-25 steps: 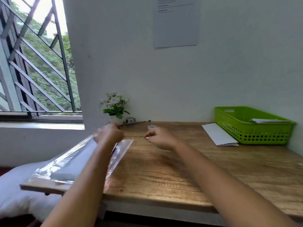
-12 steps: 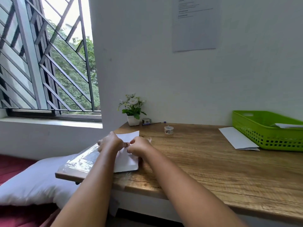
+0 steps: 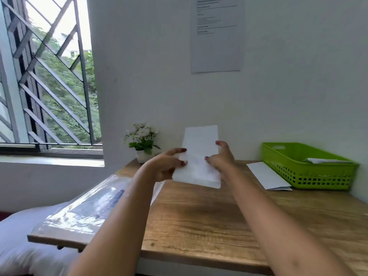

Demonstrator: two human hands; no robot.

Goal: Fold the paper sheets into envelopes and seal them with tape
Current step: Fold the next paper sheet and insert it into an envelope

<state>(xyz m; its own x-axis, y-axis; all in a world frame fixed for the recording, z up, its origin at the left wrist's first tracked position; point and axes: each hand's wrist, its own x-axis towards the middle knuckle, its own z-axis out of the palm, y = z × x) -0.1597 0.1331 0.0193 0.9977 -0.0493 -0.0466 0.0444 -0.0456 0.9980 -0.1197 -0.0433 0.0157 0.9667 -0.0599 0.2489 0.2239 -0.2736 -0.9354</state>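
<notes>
A white sheet of paper [image 3: 200, 156] is held up in the air above the far middle of the wooden table [image 3: 209, 220], tilted so its top edge leans toward the wall. The left hand [image 3: 169, 164] grips its left edge, thumb on the near face and fingers reaching behind. The right hand [image 3: 222, 158] pinches the right edge the same way, thumb pressed on the front. Both hands are closed on the sheet, which hangs between them clear of the tabletop; it may already be doubled over, but motion blur makes that hard to tell.

Just left of the arms, at the table's near left corner, lies a clear plastic sleeve [image 3: 89, 208] with more paper inside, shiny with window glare. To the right on the table rests a folded white paper [image 3: 266, 177], lying flat and touching the front of a green plastic basket [image 3: 310, 172]. Another piece of white paper [image 3: 326, 160] lies inside the basket.

At the back left of the table, against the wall, stands a small white pot of white flowers [image 3: 142, 140]. A printed sheet [image 3: 218, 34] is fixed to the wall above. A barred window [image 3: 47, 76] with green trees behind it fills the left side, and a white pillow [image 3: 22, 242] lies below the table's left edge.
</notes>
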